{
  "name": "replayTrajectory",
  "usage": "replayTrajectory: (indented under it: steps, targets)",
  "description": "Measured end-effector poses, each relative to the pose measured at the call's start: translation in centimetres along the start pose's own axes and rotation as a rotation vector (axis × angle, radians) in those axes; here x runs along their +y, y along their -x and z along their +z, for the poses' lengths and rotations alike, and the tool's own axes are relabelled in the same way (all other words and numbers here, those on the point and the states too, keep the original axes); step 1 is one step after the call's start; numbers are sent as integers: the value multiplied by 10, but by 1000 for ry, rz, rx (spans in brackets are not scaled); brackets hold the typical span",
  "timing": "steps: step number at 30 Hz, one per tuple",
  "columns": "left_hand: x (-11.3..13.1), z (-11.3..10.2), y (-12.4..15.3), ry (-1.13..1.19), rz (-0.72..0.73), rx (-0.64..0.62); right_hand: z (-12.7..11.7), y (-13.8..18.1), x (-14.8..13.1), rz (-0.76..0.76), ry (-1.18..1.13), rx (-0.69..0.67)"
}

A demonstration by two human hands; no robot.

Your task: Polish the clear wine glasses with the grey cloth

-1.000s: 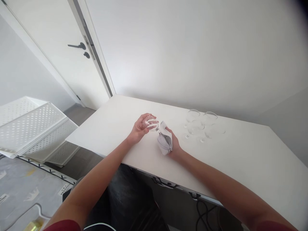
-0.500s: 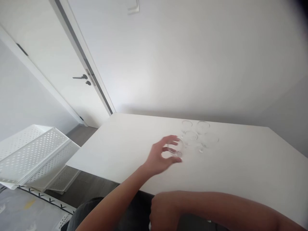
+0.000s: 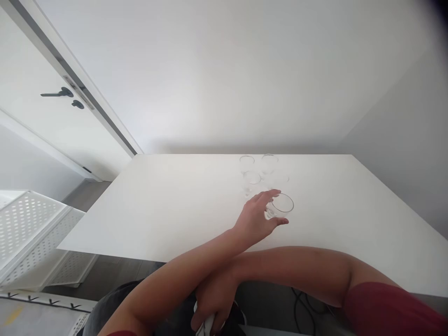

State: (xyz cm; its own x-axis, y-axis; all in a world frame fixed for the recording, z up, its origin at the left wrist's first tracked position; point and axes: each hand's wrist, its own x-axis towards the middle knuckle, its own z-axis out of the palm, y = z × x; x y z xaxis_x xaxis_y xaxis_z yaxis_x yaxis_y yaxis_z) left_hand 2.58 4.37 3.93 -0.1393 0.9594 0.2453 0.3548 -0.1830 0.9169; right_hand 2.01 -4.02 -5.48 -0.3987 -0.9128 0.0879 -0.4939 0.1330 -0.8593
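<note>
My left hand (image 3: 261,212) is curled around the side of a clear drinking glass (image 3: 283,203), thumb at the near side and fingers at the far side. This glass is at the near right of a group of similar clear glasses, including one at the back left (image 3: 247,163) and one at the back right (image 3: 269,164). My right hand (image 3: 215,298) is low in front of the table edge, beneath my left forearm. It is closed on a whitish, cloth-like thing (image 3: 206,325), mostly hidden by the fingers.
The white table (image 3: 168,205) stands against a pale wall. At the left are white perforated panels (image 3: 24,219) and a door with a dark handle (image 3: 58,93). Dark cables (image 3: 304,310) hang below the table's front edge.
The view has turned to the right. My left hand has carried its glass from the left of the group to its near right. My right hand shows more, with the whitish thing visible.
</note>
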Motion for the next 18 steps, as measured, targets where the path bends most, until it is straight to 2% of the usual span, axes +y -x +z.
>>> replayTrajectory:
  steps: [5,9,12,16,18]
  targets:
    - [-4,11,-8,21,-44,-25,2,-1,0,18,-2,-5]
    - [5,11,-3,41,-92,-91,7,-1,6,-47,20,9]
    - [22,3,8,73,-216,-120,7,-3,10,-78,32,-30]
    - [43,-9,31,47,-340,-134,4,-12,8,-77,100,-153]
    - [53,-16,50,20,-387,-87,1,-17,2,2,233,-140]
